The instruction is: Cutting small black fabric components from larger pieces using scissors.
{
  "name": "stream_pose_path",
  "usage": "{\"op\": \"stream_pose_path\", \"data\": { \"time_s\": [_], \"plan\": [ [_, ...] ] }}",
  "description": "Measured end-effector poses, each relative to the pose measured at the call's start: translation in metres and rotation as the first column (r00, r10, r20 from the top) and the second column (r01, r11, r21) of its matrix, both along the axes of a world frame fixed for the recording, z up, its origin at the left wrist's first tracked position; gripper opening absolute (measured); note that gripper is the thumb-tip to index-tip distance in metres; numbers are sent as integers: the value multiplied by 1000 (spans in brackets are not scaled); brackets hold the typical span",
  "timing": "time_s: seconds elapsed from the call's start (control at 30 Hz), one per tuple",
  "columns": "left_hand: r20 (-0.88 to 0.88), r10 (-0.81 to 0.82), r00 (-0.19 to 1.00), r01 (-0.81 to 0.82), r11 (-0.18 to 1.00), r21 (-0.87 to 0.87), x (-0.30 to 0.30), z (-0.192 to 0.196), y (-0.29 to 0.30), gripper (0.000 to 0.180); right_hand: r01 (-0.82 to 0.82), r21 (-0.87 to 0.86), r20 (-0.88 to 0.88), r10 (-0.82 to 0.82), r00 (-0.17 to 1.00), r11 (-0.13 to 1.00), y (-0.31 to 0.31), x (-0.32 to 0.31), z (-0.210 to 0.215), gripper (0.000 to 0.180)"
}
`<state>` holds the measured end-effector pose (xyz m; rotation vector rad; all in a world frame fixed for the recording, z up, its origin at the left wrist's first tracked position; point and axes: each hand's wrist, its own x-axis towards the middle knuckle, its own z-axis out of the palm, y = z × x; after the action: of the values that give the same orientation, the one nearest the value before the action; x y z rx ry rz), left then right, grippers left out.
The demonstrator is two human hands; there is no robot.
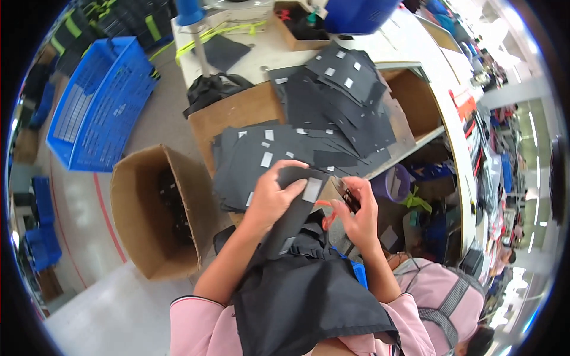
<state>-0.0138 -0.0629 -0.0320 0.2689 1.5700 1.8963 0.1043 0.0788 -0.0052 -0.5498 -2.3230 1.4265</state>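
Pinching a dark grey piece [290,218] between thumb and curled fingers, the left hand [268,196] keeps it near the middle of the view, a white label [312,190] facing up just beside the thumb; the piece slants down toward seven o'clock, its lower end over the black apron [314,296]; at the piece's three o'clock, the right hand [361,210] has its fingers bent around a small dark tool [350,199], with little gap left between thumb and fingertips; an orange part [327,221] shows near that thumb, though I cannot tell whether it belongs to the tool.

Toward ten o'clock from the hands, a stack of dark pieces [237,172] with white labels lies beside brown cardboard [252,104]; a second pile [303,98] spreads toward twelve o'clock; beyond it, on the white worktop [261,65], stand a small box [291,40] and a blue bin [359,18], with yellow strips [237,27] toward eleven; a tall carton [139,237] stands at nine o'clock, a blue basket [77,139] farther off at ten; a purple bucket [395,185] sits at three; another person [436,282], in pink, is at four.
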Motion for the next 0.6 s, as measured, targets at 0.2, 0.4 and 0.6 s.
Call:
{"op": "stream_pose_path", "data": {
  "time_s": [0.2, 0.4, 0.6],
  "plan": [
    [109, -110, 988, 108, 994, 25, 3, 13, 13, 32, -39, 404, 21, 34, 999, 914, 4, 21, 9, 29],
    [115, -169, 979, 174, 984, -37, 11, 19, 20, 40, 8, 465, -34, 9, 999, 885, 10, 25, 1, 29],
    [158, -214, 964, 218, 976, -5, 15, 21, 23, 43, -5, 553, -32, 28, 999, 833, 17, 32, -4, 27]
  ]
}}
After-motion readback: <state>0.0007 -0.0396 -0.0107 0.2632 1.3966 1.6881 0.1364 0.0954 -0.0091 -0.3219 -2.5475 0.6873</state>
